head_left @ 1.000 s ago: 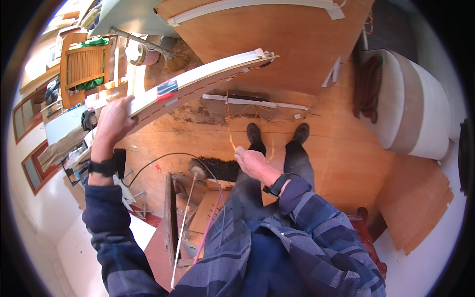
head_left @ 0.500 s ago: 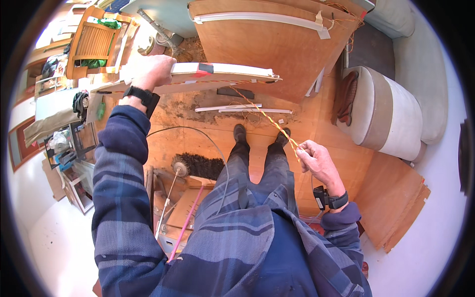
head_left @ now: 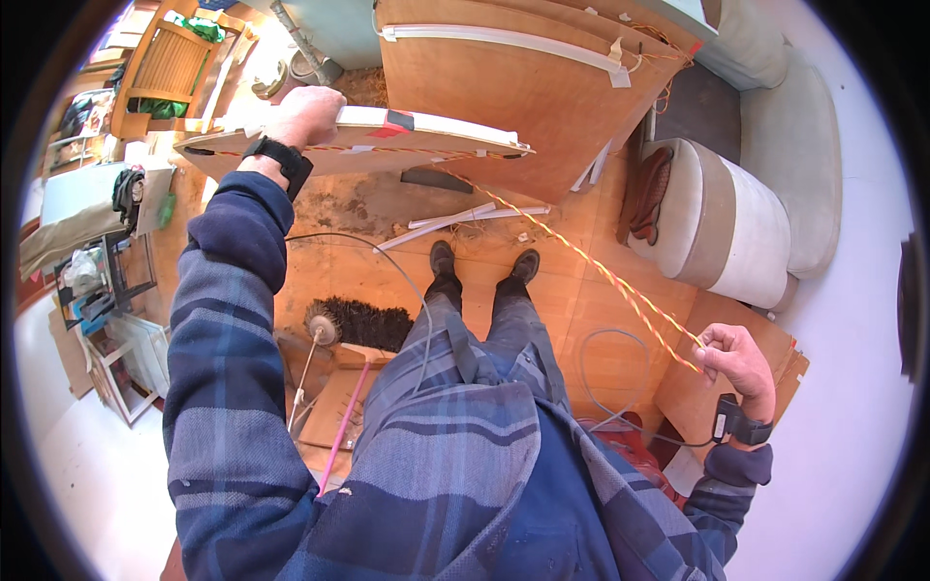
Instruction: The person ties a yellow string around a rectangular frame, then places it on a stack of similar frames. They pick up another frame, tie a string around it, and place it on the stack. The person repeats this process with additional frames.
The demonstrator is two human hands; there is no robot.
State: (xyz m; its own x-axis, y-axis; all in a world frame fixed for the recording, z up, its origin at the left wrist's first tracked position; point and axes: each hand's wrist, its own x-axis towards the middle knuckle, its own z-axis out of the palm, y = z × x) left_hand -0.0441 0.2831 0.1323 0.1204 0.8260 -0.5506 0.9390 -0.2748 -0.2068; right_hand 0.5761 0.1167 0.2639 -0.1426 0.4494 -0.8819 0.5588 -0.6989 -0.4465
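Observation:
My left hand (head_left: 305, 118) grips the top edge of a thin wooden board (head_left: 339, 167), fingers closed over its white edging (head_left: 460, 130). A patch of red and black tape (head_left: 395, 123) marks that edge just right of the hand. Along the board's near face runs a red-and-yellow twisted wire (head_left: 581, 254), fixed in places by small white tape pieces. From the board it stretches down to the right, where its two strands part. My right hand (head_left: 740, 362) pinches the wire near its end between thumb and fingers. Each wrist wears a black strap.
A larger wooden panel (head_left: 504, 107) with a white strip leans behind. White strips (head_left: 436, 228) lie on the dirty floor beyond my shoes. To the right stand a grey-and-white sofa (head_left: 741, 223) and low boards (head_left: 678, 378). A broom (head_left: 373, 324) and wooden chair (head_left: 170, 73) are left.
My right hand has moved right and toward me, drawing the wire out longer and tauter, its strands now apart. My left hand keeps hold of the board, which has tilted to show more face.

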